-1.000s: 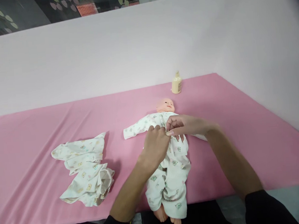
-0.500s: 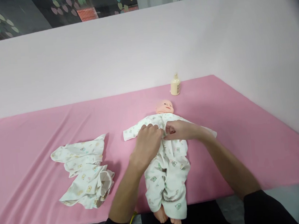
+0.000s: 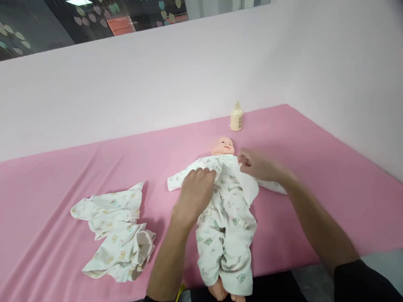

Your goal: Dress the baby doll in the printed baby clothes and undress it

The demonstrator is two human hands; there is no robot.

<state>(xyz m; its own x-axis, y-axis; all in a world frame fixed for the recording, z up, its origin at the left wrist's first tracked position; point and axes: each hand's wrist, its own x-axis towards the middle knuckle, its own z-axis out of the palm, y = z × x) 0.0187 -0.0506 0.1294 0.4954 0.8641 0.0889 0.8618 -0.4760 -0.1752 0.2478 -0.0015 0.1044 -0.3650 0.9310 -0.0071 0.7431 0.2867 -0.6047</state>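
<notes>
A baby doll [image 3: 223,146] lies face up on a pink-covered table [image 3: 324,197], its feet at the near edge. It wears white printed baby trousers [image 3: 226,251] and a long-sleeved wrap top [image 3: 202,164] with both sleeves spread out. My left hand [image 3: 199,188] rests on the chest with its fingers curled around the edge of one front panel. Pinched in my right hand [image 3: 256,164] is the other front panel, lifted and folded outward so that its plain white inner side shows. The fingertips of my left hand are partly hidden.
To the left lies a crumpled set of white printed baby clothes [image 3: 117,232]. A pale yellow pump bottle [image 3: 236,118] stands behind the doll's head. White walls [image 3: 130,87] border the table at the back and right.
My right hand has moved right and slightly up from the middle of the chest, drawing the top's front panel outward. My left hand has stayed almost in place.
</notes>
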